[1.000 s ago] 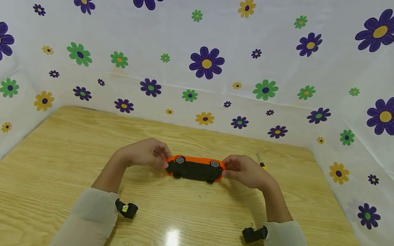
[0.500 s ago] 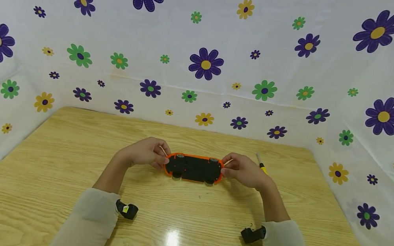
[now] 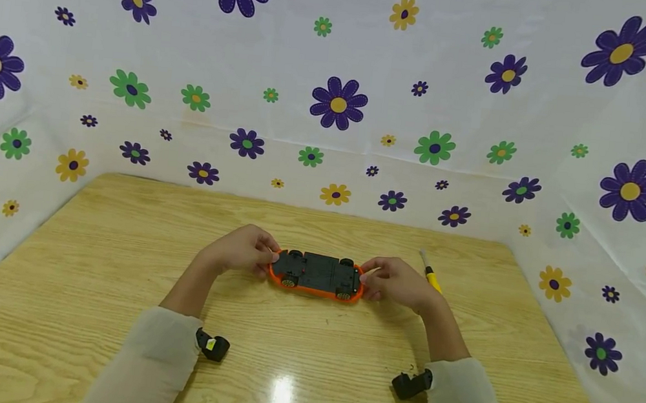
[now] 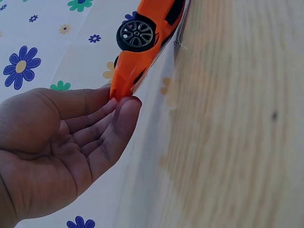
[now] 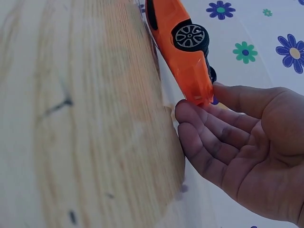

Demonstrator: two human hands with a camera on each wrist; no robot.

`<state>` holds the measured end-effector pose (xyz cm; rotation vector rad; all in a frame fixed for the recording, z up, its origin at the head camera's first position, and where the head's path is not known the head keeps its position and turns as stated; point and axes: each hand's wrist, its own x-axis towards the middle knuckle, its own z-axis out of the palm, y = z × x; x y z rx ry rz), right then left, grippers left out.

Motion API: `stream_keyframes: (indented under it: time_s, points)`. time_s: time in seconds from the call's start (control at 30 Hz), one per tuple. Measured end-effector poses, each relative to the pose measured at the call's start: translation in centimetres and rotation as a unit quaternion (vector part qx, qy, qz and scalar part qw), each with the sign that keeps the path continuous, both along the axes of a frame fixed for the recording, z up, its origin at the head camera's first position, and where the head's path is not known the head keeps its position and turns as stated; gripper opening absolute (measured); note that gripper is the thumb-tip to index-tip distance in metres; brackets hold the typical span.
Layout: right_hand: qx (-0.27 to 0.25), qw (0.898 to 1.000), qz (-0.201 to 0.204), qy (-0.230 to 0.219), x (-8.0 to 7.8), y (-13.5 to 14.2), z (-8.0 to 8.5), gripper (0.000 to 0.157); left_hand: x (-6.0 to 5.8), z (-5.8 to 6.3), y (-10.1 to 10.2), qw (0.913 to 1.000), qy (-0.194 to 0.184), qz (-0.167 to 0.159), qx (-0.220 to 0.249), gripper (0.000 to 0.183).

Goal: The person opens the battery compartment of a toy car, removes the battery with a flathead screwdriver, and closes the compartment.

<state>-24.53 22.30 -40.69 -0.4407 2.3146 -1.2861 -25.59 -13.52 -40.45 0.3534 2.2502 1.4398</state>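
An orange toy car (image 3: 318, 274) lies between both hands, its black underside turned up toward the head camera. My left hand (image 3: 245, 250) pinches one end of it between thumb and fingers. At the opposite end, my right hand (image 3: 400, 280) pinches the bumper the same way. In the left wrist view, the toy car (image 4: 145, 47) shows an orange side and a spoked wheel above the left hand (image 4: 61, 137). The right wrist view shows the other end of the toy car (image 5: 183, 52) held at the fingertips of the right hand (image 5: 251, 147).
A screwdriver (image 3: 431, 278) with a yellow and black handle lies on the wooden table (image 3: 308, 356), just behind the right hand. White cloth (image 3: 291, 49) with printed flowers rises behind the table and along both sides. Each wrist carries a small black camera (image 3: 215, 347).
Between both hands the toy car has rolled about its length: the wheels at its far side were showing, and now its near-side wheels and orange edge face the camera. Both hands keep their grip.
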Motion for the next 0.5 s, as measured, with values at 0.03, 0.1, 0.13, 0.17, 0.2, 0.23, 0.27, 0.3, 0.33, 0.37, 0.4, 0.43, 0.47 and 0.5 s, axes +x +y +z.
stream_keyframes:
  time_s: [0.03, 0.1, 0.13, 0.17, 0.2, 0.23, 0.27, 0.3, 0.33, 0.37, 0.4, 0.43, 0.47, 0.5]
  points:
    - [-0.001, 1.000, -0.001, -0.003, -0.02, 0.00, -0.01, 0.030, -0.01, -0.02, 0.09, 1.0000, 0.004, 0.001, -0.006, 0.026]
    - [-0.005, 1.000, -0.001, -0.009, -0.06, 0.00, 0.00, 0.030, 0.01, 0.00, 0.21, 0.9998, 0.011, 0.002, -0.015, 0.028]
    - [-0.007, 1.000, -0.002, -0.013, -0.08, 0.00, 0.01, 0.029, 0.03, 0.02, 0.25, 0.9998, 0.013, 0.008, -0.016, 0.029]
    - [-0.008, 1.000, -0.001, -0.016, -0.10, -0.01, 0.01, 0.029, 0.05, 0.03, 0.25, 0.9997, 0.015, 0.012, -0.016, 0.029]
    - [-0.008, 1.000, -0.001, -0.019, -0.11, -0.01, 0.03, 0.029, 0.08, 0.04, 0.25, 0.9996, 0.018, 0.015, -0.015, 0.030]
    - [-0.008, 1.000, 0.000, -0.021, -0.12, 0.00, 0.05, 0.029, 0.11, 0.06, 0.23, 0.9996, 0.019, 0.018, -0.011, 0.030]
    - [-0.007, 1.000, 0.000, -0.022, -0.12, 0.00, 0.07, 0.029, 0.13, 0.05, 0.21, 0.9995, 0.019, 0.022, -0.007, 0.030]
    - [-0.006, 1.000, 0.000, -0.023, -0.11, 0.01, 0.09, 0.030, 0.15, 0.03, 0.21, 0.9995, 0.020, 0.025, -0.004, 0.031]
    - [-0.005, 1.000, 0.001, -0.024, -0.09, 0.02, 0.12, 0.029, 0.16, 0.00, 0.21, 0.9994, 0.018, 0.029, 0.000, 0.030]
    - [-0.003, 1.000, 0.002, -0.024, -0.05, 0.04, 0.15, 0.029, 0.16, -0.04, 0.21, 0.9994, 0.018, 0.029, 0.003, 0.030]
    - [-0.002, 1.000, 0.003, -0.023, -0.02, 0.06, 0.20, 0.029, 0.14, -0.08, 0.22, 0.9994, 0.018, 0.030, 0.004, 0.030]
    - [0.000, 1.000, 0.004, -0.022, 0.01, 0.09, 0.24, 0.028, 0.10, -0.12, 0.24, 0.9994, 0.017, 0.031, 0.005, 0.030]
    - [0.002, 1.000, 0.004, -0.021, 0.06, 0.11, 0.30, 0.028, 0.05, -0.16, 0.26, 0.9993, 0.018, 0.032, 0.005, 0.030]
    - [0.004, 1.000, 0.005, -0.016, 0.11, 0.13, 0.38, 0.027, -0.02, -0.18, 0.29, 0.9992, 0.019, 0.035, 0.003, 0.029]
